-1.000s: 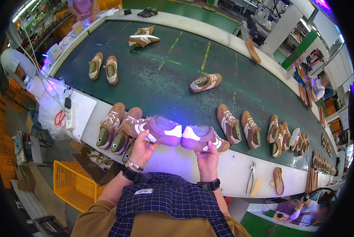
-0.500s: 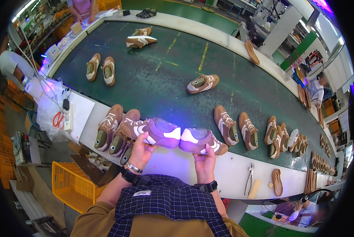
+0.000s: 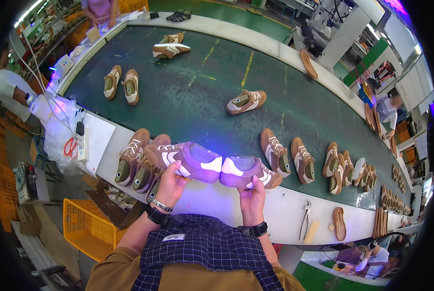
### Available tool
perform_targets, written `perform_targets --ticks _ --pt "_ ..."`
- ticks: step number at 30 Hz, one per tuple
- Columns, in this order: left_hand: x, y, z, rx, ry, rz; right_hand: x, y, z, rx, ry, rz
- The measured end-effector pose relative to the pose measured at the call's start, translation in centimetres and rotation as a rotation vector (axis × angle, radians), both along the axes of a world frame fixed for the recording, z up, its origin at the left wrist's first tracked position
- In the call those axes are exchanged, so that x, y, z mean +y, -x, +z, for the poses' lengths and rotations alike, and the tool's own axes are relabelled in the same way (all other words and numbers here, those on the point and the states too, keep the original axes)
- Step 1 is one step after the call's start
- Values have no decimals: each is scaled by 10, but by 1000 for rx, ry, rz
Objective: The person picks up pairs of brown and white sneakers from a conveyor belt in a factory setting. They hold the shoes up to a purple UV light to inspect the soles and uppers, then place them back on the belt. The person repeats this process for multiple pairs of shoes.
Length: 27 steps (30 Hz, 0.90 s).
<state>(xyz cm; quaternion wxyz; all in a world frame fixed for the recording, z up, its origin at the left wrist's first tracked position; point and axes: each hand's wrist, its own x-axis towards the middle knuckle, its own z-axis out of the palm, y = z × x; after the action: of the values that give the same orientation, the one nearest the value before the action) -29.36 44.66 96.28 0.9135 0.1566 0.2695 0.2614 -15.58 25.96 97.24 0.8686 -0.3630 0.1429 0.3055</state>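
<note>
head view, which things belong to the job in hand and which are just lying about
Likely in the job:
- left sneaker, held in the left hand
- right sneaker, held in the right hand, heel facing the other

Seemingly just lying about, untouched:
- pliers
- loose brown sole
- yellow crate

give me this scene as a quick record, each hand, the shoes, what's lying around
left hand: holds a brown-and-white shoe
right hand: holds a second shoe
heels: white-patched, close together; contact unclear
green surface: more shoes on it
white border, right side: pliers, loose sole
lower left: yellow crate
</note>
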Motion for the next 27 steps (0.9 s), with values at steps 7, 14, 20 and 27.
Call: perform_targets --ticks 7,14,20,27 --pt "0 -13 4 7 77 4 3 -5 -10 81 -4 -26" --pt "4 -6 2 24 -6 -79 -11 -10 -12 20 9 74" --pt "6 19 -3 362 -469 -585 -46 -4 -18 -113 162 190" --pt "-34 37 -19 563 -1625 -960 -70 6 -39 -13 206 220"
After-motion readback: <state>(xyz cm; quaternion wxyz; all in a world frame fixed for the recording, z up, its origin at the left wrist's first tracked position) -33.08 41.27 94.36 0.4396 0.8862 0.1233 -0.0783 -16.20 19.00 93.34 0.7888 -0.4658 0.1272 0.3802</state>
